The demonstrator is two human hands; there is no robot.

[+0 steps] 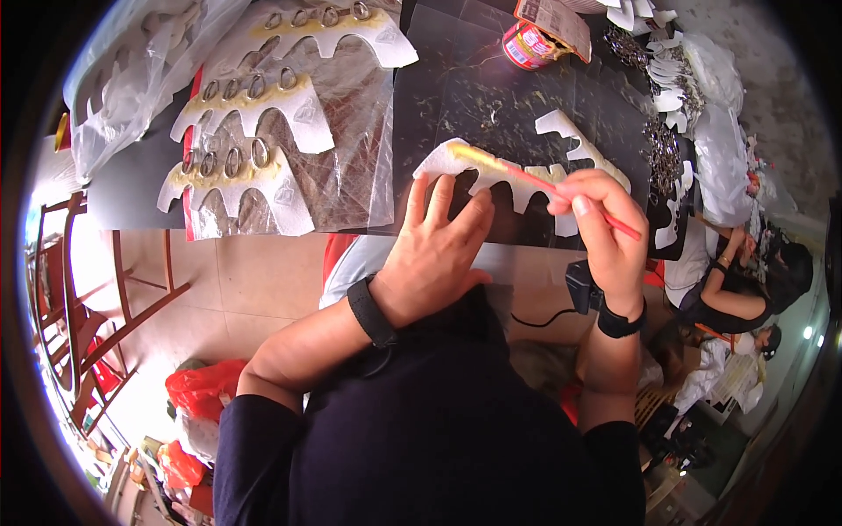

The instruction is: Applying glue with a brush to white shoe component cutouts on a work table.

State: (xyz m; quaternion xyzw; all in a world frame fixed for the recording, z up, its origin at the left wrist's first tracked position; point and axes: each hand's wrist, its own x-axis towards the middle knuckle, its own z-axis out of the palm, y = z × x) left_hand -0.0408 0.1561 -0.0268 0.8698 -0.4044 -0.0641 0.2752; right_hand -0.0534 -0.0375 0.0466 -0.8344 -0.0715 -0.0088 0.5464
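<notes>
My left hand (437,250) lies with fingers spread, its fingertips on the lower edge of a white piece with a scalloped edge (436,164). My right hand (609,235) is closed around a thin red brush (531,179). The brush slants left over the white piece, its far end at a yellow, paste-like smear (474,158) along the upper edge. A second scalloped white piece (582,151) lies just beyond my right hand. Both pieces rest on a dark, stained work surface (438,96).
To the left, several scalloped white pieces (303,123) with metal rings (256,86) lie on clear plastic film (360,123). A red cup (529,46) stands at the back under a piece of cardboard. Metal parts (662,149) line the right edge. Another person (741,285) sits at right.
</notes>
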